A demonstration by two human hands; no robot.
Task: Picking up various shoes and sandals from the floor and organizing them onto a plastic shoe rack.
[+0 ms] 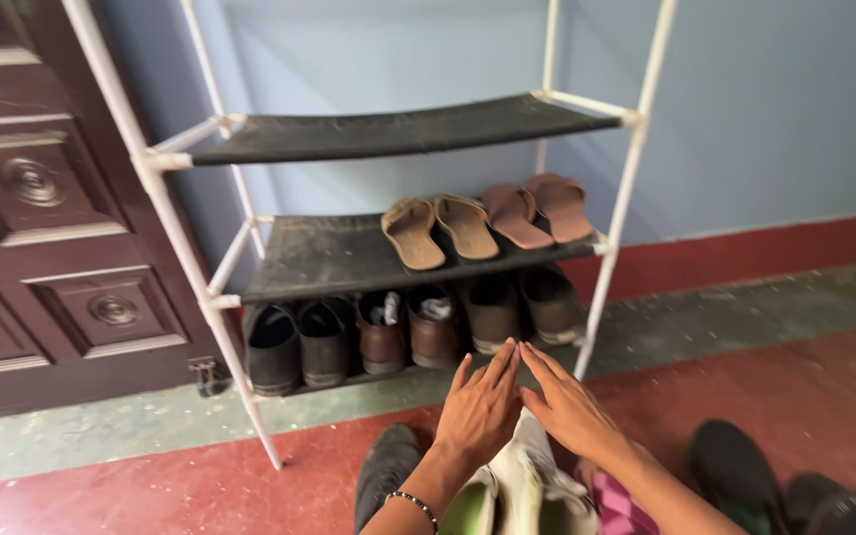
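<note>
Head view is showing, at far left, a dark brown carved wooden door point(42, 218) standing beside a white-framed shoe rack point(165, 208) with black fabric shelves. Along the rack's bottom tier, dark slip-on shoes point(299, 347) are sitting beside a brown pair point(408, 332) and then another dark pair point(522, 307); on the middle shelf, tan sandals point(438, 230) are lying just left of reddish-brown sandals point(537, 210). Lower down, a grey shoe point(386, 471) is resting on the red floor point(151, 495). Next to it, the left hand point(480, 408) (a beaded bracelet is circling its wrist) is stretching flat with fingers extended and close together, gripping nothing, hovering over white shoes with green insoles point(522, 490). Beside it, the right hand point(569, 406) is likewise lying open and flat, fingertips nearly meeting those of the left, holding nothing. Whether either palm is touching the white shoes cannot be told. Further right, a pink item point(614, 505) is peeking out, and black shoes point(735, 466) are sitting on the floor.
</note>
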